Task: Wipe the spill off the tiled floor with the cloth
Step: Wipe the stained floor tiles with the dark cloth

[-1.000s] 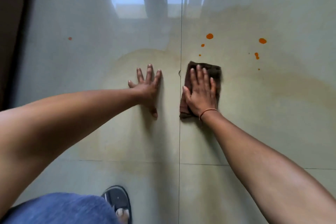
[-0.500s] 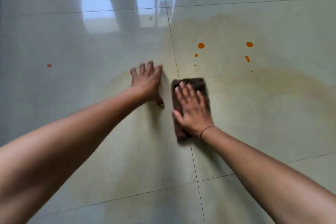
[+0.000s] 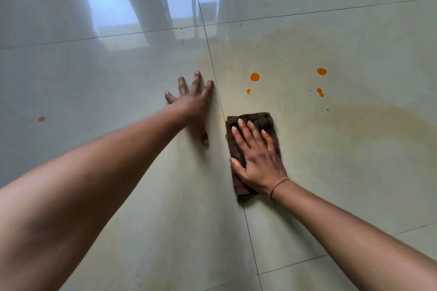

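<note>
A folded dark brown cloth [image 3: 261, 118] lies on the glossy pale tiled floor [image 3: 354, 184], just right of a grout line. My right hand [image 3: 257, 160] presses flat on the cloth with its fingers spread. The spill shows as orange drops [image 3: 255, 77] beyond the cloth, more orange drops [image 3: 321, 71] to the far right, and a yellowish smear [image 3: 378, 113] curving right. My left hand [image 3: 194, 106] rests flat on the bare tile left of the grout line, fingers apart and holding nothing.
A single reddish drop [image 3: 41, 118] sits far left on the floor. A bright window reflection [image 3: 113, 7] lies across the far tiles. Grout lines [image 3: 250, 243] cross the floor near me.
My right hand has slid the cloth back toward me, farther from the orange drops. My left hand stays planted on the tile. The view has tilted and shifted.
</note>
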Available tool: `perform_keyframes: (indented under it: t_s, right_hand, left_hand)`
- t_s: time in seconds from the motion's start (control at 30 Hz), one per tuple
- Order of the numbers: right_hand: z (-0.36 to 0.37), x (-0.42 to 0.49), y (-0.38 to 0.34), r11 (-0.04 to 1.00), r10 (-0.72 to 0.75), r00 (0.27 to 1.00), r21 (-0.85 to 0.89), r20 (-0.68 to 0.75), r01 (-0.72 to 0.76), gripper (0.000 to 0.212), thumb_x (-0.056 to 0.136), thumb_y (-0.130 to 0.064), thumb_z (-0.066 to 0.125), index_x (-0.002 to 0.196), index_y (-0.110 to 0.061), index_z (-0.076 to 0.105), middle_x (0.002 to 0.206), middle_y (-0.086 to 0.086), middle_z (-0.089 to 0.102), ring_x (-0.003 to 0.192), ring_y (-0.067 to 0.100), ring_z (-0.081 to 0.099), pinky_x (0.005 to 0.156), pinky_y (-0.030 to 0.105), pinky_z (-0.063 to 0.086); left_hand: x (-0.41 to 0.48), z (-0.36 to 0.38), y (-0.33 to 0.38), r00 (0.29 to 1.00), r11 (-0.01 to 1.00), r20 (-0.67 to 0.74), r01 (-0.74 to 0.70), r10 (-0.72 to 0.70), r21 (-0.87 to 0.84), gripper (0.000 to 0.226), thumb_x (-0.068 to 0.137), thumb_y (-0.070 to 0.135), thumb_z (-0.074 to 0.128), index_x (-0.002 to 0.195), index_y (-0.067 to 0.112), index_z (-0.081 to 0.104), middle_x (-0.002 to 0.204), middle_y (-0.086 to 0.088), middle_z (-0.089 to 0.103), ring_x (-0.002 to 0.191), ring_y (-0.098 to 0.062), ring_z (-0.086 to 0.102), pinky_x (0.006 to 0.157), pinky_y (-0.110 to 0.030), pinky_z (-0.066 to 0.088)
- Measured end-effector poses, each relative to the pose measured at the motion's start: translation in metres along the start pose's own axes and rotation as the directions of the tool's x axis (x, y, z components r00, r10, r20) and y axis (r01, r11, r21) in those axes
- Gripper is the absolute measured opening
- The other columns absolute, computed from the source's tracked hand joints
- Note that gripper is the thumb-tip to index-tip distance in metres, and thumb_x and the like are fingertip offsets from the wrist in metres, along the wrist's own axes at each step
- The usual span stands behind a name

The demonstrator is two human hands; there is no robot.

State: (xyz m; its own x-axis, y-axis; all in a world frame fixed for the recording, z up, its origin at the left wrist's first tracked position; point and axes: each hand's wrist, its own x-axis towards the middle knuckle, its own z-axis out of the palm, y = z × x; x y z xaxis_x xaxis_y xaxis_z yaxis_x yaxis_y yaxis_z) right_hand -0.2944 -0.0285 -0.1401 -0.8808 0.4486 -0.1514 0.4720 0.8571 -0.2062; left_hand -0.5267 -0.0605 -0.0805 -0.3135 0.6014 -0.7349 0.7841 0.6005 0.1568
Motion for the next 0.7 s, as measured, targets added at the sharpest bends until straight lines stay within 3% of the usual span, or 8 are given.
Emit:
perform_keyframes:
  t_s: [0.17, 0.27, 0.37, 0.43, 0.5, 0.6, 0.63, 0.7]
  right_hand:
    - [-0.031, 0.145, 0.045, 0.972, 0.233, 0.972, 0.03, -0.026, -0.233, 0.069, 0.094, -0.05, 0.034, 0.153, -0.022, 0.011, 0.162, 0.001, 0.002, 0.148, 0.018, 0.0, 0.118, 0.041, 0.001]
    - [-0.028, 0.149, 0.048, 0.957, 0.29, 0.956, 0.037, -0.037, -0.289, 0.071, 0.093, -0.05, 0.033, 0.153, -0.02, 0.01, 0.162, 0.003, 0.002, 0.148, 0.019, 0.0, 0.118, 0.043, 0.001]
    - [-0.014, 0.069, 0.013, 1.0, -0.011, 1.0, 0.006, 0.008, 0.011, 0.076, 0.087, -0.054, 0.03, 0.153, -0.019, 0.017, 0.161, 0.004, 0.01, 0.148, 0.02, 0.007, 0.117, 0.044, 0.009]
    - [-0.011, 0.056, 0.019, 0.979, -0.201, 0.978, -0.017, 0.054, 0.202, 0.075, 0.086, -0.054, 0.032, 0.152, -0.019, 0.022, 0.16, 0.004, 0.015, 0.147, 0.019, 0.012, 0.116, 0.044, 0.014]
    - [-0.021, 0.096, 0.038, 0.997, -0.073, 0.997, -0.021, 0.016, 0.073, 0.073, 0.087, -0.054, 0.03, 0.152, -0.021, 0.021, 0.16, 0.003, 0.013, 0.148, 0.019, 0.011, 0.116, 0.043, 0.011]
    - [-0.036, 0.159, 0.053, 0.907, 0.416, 0.908, 0.086, -0.054, -0.411, 0.071, 0.093, -0.048, 0.036, 0.153, -0.019, 0.011, 0.162, 0.003, 0.003, 0.148, 0.02, 0.001, 0.118, 0.044, 0.001]
    - [-0.033, 0.159, 0.044, 0.903, 0.425, 0.905, 0.086, -0.039, -0.42, 0.072, 0.094, -0.048, 0.038, 0.153, -0.018, 0.01, 0.162, 0.004, 0.002, 0.148, 0.021, -0.001, 0.118, 0.044, 0.0]
    - [-0.026, 0.121, 0.022, 0.989, 0.147, 0.989, 0.034, 0.001, -0.147, 0.074, 0.092, -0.049, 0.038, 0.153, -0.018, 0.011, 0.162, 0.004, 0.004, 0.148, 0.02, 0.001, 0.118, 0.044, 0.003]
  left_hand:
    - [0.007, 0.004, -0.003, 1.0, 1.0, -0.017, 0.0, 0.0, -0.018, 0.163, 0.039, 0.043, 0.096, 0.149, 0.033, -0.025, 0.152, -0.001, -0.041, 0.14, -0.042, -0.031, 0.106, -0.074, 0.001]
    - [0.006, 0.003, -0.002, 1.0, 0.999, -0.026, 0.0, 0.0, -0.032, 0.163, 0.039, 0.041, 0.096, 0.149, 0.033, -0.024, 0.152, -0.002, -0.04, 0.14, -0.043, -0.031, 0.106, -0.075, 0.001]
    - [0.005, 0.0, 0.0, 1.0, 1.0, -0.009, -0.002, 0.002, -0.031, 0.166, 0.035, 0.041, 0.097, 0.149, 0.033, -0.024, 0.152, -0.002, -0.041, 0.139, -0.044, -0.032, 0.104, -0.076, 0.001]
    - [0.004, 0.0, 0.0, 1.0, 1.0, -0.009, 0.007, -0.008, -0.03, 0.166, 0.035, 0.042, 0.097, 0.149, 0.033, -0.023, 0.152, -0.002, -0.041, 0.139, -0.044, -0.032, 0.104, -0.076, 0.001]
    - [0.005, 0.0, 0.0, 1.0, 0.999, -0.004, 0.008, -0.008, -0.031, 0.166, 0.035, 0.04, 0.097, 0.149, 0.033, -0.023, 0.152, -0.001, -0.041, 0.139, -0.044, -0.032, 0.104, -0.076, 0.001]
    - [0.007, 0.001, 0.001, 1.0, 1.0, -0.014, 0.016, -0.017, -0.027, 0.166, 0.035, 0.041, 0.097, 0.148, 0.034, -0.025, 0.152, -0.001, -0.041, 0.139, -0.043, -0.032, 0.105, -0.075, 0.001]
    - [0.007, 0.0, 0.001, 1.0, 0.999, -0.014, 0.02, -0.021, -0.025, 0.166, 0.035, 0.041, 0.097, 0.148, 0.034, -0.024, 0.152, 0.0, -0.041, 0.139, -0.043, -0.031, 0.105, -0.075, 0.002]
    - [0.006, -0.001, 0.001, 1.0, 0.999, -0.018, 0.021, -0.022, -0.03, 0.167, 0.033, 0.041, 0.097, 0.149, 0.035, -0.023, 0.153, 0.0, -0.04, 0.14, -0.043, -0.03, 0.105, -0.075, 0.003]
